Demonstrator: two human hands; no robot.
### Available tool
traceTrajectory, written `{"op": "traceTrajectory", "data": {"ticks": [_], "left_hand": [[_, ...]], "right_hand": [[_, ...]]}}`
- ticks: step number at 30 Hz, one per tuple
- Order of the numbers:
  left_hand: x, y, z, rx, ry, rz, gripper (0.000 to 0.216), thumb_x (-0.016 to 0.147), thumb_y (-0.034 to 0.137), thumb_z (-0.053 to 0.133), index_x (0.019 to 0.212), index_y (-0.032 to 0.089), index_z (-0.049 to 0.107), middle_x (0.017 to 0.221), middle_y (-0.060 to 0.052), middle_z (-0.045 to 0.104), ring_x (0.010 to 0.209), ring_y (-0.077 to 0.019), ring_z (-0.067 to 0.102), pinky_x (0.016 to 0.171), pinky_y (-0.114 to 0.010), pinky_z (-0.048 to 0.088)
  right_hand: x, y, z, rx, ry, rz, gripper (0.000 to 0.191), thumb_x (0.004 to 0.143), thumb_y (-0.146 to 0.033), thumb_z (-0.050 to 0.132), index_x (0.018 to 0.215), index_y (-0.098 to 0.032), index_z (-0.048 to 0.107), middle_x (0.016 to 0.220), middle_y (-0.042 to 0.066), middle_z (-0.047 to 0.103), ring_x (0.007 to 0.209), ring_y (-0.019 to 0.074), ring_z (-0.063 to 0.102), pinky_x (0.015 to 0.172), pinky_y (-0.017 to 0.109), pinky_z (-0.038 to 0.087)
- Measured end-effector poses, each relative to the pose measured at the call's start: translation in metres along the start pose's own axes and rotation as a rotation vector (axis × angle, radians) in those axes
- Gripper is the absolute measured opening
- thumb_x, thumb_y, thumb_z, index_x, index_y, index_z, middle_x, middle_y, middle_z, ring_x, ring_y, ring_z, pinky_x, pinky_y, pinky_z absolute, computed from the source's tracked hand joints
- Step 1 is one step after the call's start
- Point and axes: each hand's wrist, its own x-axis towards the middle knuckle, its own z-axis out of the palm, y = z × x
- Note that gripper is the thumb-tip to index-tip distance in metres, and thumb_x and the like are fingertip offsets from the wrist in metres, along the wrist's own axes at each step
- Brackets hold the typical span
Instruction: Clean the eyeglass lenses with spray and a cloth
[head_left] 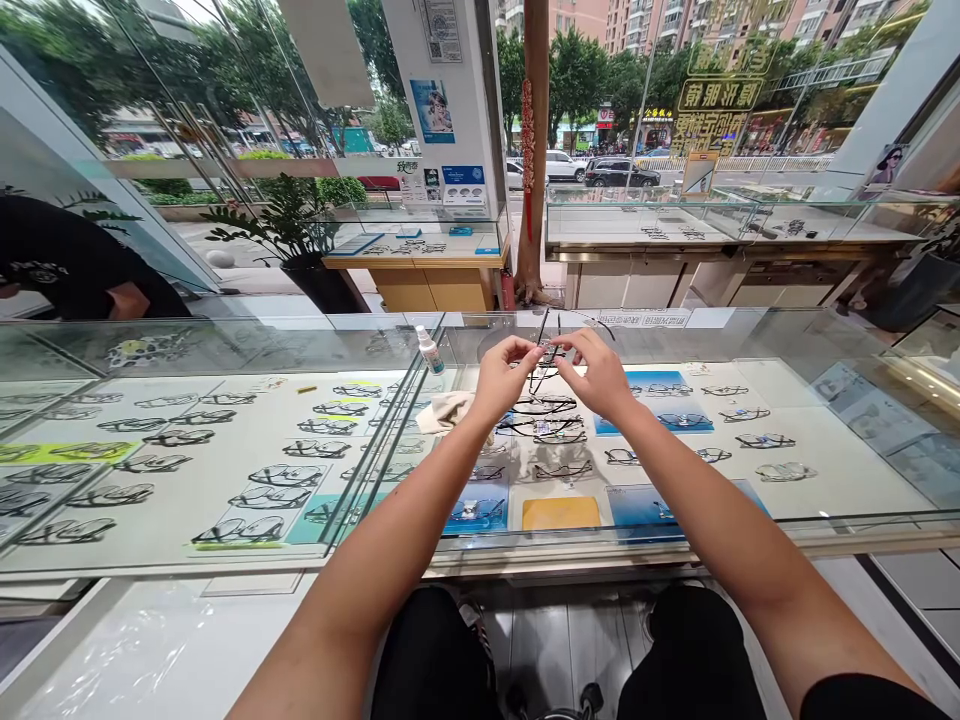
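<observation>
Over the glass counter, both of my hands hold a pair of eyeglasses (543, 382) with thin dark frames. My left hand (501, 378) pinches one side between thumb and fingers. My right hand (596, 372) has its thumb and fingers closed on the other side, close to the left fingertips. Thin dark temples stick up past the fingers; the lenses are hard to make out against the frames behind. A crumpled pale cloth (444, 412) lies on the glass, left of my left wrist. Beyond the cloth stands a small white spray bottle (429, 350).
The glass display counter (825, 420) holds rows of eyeglasses (255, 475) and a yellow pad (560, 513). A person in black (82, 250) is at the far left. A potted plant (315, 270) and further display cases (637, 250) stand by the windows.
</observation>
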Motion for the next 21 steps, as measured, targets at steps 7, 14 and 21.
{"op": "traceTrajectory", "data": {"ticks": [7, 14, 21], "left_hand": [[0.002, 0.004, -0.002, -0.049, 0.060, -0.037, 0.042, 0.083, 0.060, 0.089, 0.087, 0.020, 0.075, 0.081, -0.005, 0.074, 0.080, -0.0196, 0.070, 0.080, -0.034, 0.060], [0.007, 0.000, -0.009, -0.142, 0.154, -0.121, 0.048, 0.076, 0.061, 0.094, 0.090, 0.020, 0.073, 0.098, -0.009, 0.081, 0.086, -0.0198, 0.073, 0.078, -0.034, 0.062], [0.014, 0.000, -0.019, -0.216, 0.271, -0.140, 0.053, 0.074, 0.062, 0.096, 0.092, 0.019, 0.071, 0.110, -0.011, 0.080, 0.106, -0.0234, 0.075, 0.088, -0.039, 0.068]], "right_hand": [[0.000, 0.003, -0.001, -0.027, 0.022, 0.042, 0.026, 0.102, -0.034, 0.062, 0.122, -0.025, 0.076, 0.124, 0.012, 0.070, 0.087, 0.0256, 0.067, 0.080, 0.041, 0.055], [0.001, 0.012, 0.001, -0.102, 0.090, -0.019, 0.020, 0.099, -0.035, 0.069, 0.115, -0.026, 0.077, 0.134, 0.015, 0.064, 0.121, 0.0355, 0.065, 0.097, 0.050, 0.056], [0.003, 0.019, -0.003, -0.234, 0.043, -0.074, 0.024, 0.101, -0.050, 0.076, 0.099, -0.026, 0.074, 0.121, 0.014, 0.073, 0.116, 0.0385, 0.059, 0.101, 0.058, 0.046]]}}
